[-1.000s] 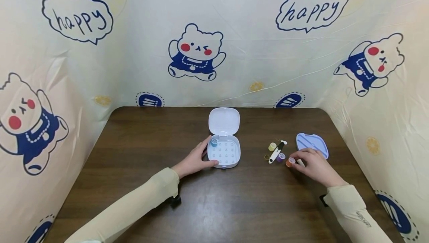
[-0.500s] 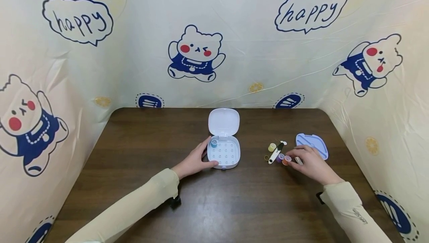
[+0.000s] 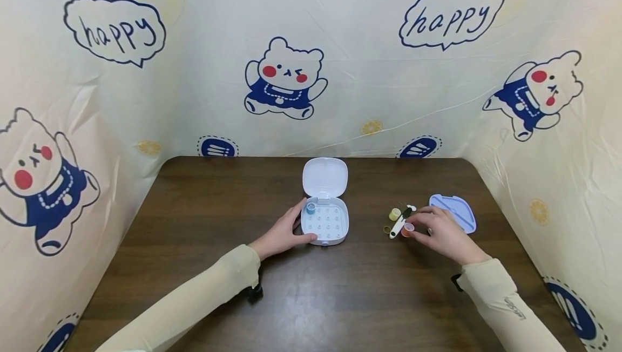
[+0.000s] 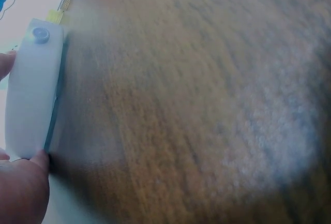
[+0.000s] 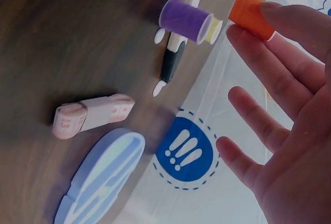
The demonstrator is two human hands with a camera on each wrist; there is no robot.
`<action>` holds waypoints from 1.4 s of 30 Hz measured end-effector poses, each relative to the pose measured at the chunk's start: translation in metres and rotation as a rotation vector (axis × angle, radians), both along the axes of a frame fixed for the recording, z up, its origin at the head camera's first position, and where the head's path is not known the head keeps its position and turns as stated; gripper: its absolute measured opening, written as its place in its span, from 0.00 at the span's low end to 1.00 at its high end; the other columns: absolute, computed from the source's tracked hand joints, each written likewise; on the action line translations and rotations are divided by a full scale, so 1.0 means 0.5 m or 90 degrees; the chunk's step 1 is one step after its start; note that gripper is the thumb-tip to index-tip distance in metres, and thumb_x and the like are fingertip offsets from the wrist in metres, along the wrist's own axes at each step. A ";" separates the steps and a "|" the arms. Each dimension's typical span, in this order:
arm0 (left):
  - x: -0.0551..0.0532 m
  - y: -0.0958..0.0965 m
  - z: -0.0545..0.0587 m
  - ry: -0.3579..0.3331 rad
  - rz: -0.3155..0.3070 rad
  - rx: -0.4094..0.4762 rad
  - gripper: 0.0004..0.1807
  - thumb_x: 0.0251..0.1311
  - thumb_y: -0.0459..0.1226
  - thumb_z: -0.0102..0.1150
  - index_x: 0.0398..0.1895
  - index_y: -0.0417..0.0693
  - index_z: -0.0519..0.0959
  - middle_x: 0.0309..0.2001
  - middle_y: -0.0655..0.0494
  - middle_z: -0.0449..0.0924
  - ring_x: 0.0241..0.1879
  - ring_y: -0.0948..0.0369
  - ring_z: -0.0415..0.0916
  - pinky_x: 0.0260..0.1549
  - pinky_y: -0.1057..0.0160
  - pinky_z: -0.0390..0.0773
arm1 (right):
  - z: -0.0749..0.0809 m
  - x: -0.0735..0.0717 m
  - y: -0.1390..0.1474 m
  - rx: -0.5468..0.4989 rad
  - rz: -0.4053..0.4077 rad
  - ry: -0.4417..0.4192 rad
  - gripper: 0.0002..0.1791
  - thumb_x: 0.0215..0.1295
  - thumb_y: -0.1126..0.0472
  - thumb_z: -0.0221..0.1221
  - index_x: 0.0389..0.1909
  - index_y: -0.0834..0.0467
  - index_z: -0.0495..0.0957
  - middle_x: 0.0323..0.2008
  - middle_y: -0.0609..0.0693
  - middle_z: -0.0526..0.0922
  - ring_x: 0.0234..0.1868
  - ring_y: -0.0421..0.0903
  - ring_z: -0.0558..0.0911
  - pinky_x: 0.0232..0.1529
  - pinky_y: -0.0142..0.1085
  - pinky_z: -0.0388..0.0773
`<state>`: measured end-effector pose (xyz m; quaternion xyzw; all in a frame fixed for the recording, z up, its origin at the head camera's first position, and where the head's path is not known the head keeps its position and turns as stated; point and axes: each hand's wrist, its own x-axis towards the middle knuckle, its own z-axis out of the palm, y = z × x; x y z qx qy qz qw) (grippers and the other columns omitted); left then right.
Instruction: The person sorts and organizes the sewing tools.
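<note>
My left hand (image 3: 279, 237) holds the side of a small white case (image 3: 344, 225), thumb at its front corner and fingers along its left side. The lid of the case (image 3: 325, 177) stands raised, and a blue thread spool (image 3: 310, 209) sits in its back left corner among rows of small pegs. My right hand (image 3: 444, 236) pinches an orange thread spool (image 5: 251, 14) between thumb and fingers, above the table. Near it lie a purple thread spool (image 5: 181, 19), a yellow thread spool (image 3: 394, 214) and a slim white-and-black tool (image 3: 399, 225).
A lilac-blue compartmented tray (image 3: 459, 212) lies behind my right hand. Beside it in the right wrist view is a rolled pink tape measure (image 5: 93, 115). A small gold ring (image 3: 386, 229) lies left of the tool. Printed cloth (image 3: 286, 136) hangs around the brown table (image 3: 311, 298).
The right hand has moved left with the orange spool, from beside the tray to next to the white-and-black tool. My left hand stays on the case.
</note>
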<state>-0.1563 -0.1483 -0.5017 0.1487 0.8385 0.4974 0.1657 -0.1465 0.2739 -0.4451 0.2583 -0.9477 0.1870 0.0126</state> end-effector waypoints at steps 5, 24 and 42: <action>0.001 0.000 0.003 -0.002 0.002 -0.003 0.59 0.61 0.46 0.76 0.86 0.48 0.45 0.83 0.42 0.47 0.80 0.49 0.54 0.74 0.53 0.63 | 0.006 -0.003 -0.013 0.006 0.001 -0.016 0.09 0.65 0.57 0.72 0.45 0.52 0.89 0.45 0.48 0.89 0.59 0.62 0.78 0.61 0.65 0.69; -0.001 0.000 0.005 -0.002 0.005 -0.002 0.59 0.61 0.46 0.76 0.86 0.46 0.45 0.82 0.41 0.47 0.79 0.49 0.55 0.73 0.52 0.64 | 0.014 -0.021 -0.061 -0.001 0.043 -0.016 0.12 0.62 0.60 0.74 0.47 0.54 0.88 0.47 0.53 0.88 0.60 0.61 0.77 0.62 0.65 0.70; 0.001 0.003 0.005 -0.005 0.004 0.001 0.59 0.60 0.44 0.77 0.85 0.45 0.46 0.82 0.41 0.47 0.79 0.49 0.55 0.73 0.52 0.64 | 0.012 -0.028 -0.120 -0.008 0.052 -0.037 0.13 0.62 0.58 0.74 0.48 0.53 0.88 0.47 0.48 0.88 0.62 0.58 0.75 0.65 0.61 0.68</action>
